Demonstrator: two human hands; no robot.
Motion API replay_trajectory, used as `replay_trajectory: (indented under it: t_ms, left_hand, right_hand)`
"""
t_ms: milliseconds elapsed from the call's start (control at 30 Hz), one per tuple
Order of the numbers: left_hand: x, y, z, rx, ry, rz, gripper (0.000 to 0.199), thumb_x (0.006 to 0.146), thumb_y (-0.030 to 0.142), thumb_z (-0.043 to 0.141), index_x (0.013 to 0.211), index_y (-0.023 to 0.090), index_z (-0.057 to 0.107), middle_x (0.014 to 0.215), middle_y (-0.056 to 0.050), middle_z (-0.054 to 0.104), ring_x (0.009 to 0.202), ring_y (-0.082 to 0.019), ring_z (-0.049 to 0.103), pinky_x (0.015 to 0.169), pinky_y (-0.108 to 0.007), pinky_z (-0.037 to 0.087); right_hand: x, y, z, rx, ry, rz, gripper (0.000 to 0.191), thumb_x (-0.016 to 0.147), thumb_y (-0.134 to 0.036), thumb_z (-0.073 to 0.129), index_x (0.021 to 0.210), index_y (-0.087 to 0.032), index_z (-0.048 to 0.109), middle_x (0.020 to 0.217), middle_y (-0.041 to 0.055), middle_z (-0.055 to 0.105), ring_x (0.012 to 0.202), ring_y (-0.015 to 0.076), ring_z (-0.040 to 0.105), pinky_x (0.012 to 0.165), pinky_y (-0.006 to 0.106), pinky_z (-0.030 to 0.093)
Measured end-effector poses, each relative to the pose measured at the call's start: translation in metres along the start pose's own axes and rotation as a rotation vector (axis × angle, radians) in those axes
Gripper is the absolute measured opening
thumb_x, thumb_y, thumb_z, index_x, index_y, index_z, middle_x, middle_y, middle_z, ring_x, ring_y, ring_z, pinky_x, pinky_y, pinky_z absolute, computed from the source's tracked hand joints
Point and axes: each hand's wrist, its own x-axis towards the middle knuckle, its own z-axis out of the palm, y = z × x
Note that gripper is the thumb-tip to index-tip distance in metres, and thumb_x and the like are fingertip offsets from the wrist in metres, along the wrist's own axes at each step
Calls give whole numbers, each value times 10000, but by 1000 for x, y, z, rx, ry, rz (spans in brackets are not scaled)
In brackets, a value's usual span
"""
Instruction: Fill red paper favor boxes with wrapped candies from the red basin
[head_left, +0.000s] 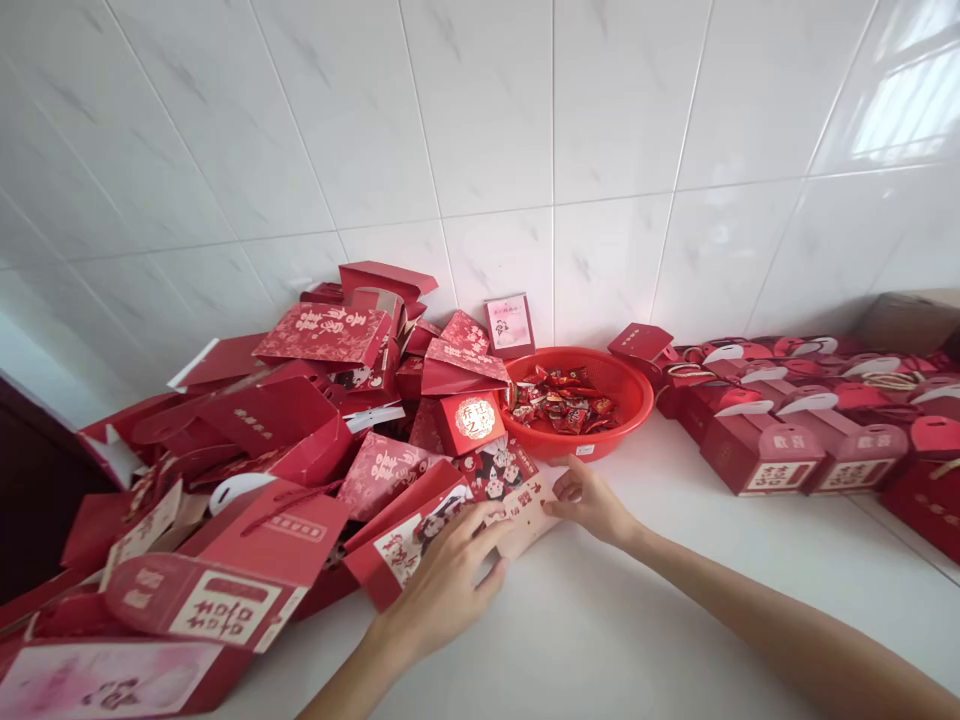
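Head view: right hand (pixel 596 500) pinches right end of cream printed carton (pixel 529 515); left hand (pixel 446 570) at its left end, grip unclear. Carton sits before red plastic basket (pixel 636 410) of wrapped candies (pixel 570 402).

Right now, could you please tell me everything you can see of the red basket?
The basket is round, red and plastic-looking, with a perforated wall and a pale label on its front. It stands upright on the white table, part-filled with small wrapped sweets. Red boxes crowd its left side; whether they touch it is unclear.
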Motion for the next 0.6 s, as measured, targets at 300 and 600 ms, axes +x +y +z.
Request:
replay_trajectory:
  t_ms: [300, 600]
  left_hand:
    - [0, -10, 20, -60, -9, 30, 905, 839, 158, 681, 1585, 421, 240, 1677, -49, 260, 1515, -351, 293, 1190, -572, 350]
    - [36, 29, 9, -807, 232, -121, 357, 1004, 467, 510, 1137, 229, 741, 1197, -81, 732, 1168, -272, 648, 1017, -350, 510]
  right_hand:
    - [-27, -47, -8, 679, -87, 345, 457, 636, -276, 807, 1026, -212, 578, 885, 20, 712, 748, 168, 668, 699, 320, 553]
    - [-53, -77, -34, 391, -135, 30, 469, 901, -647, 581, 1030, -203, 502, 660, 13, 692, 489, 160, 630, 548, 302, 503]
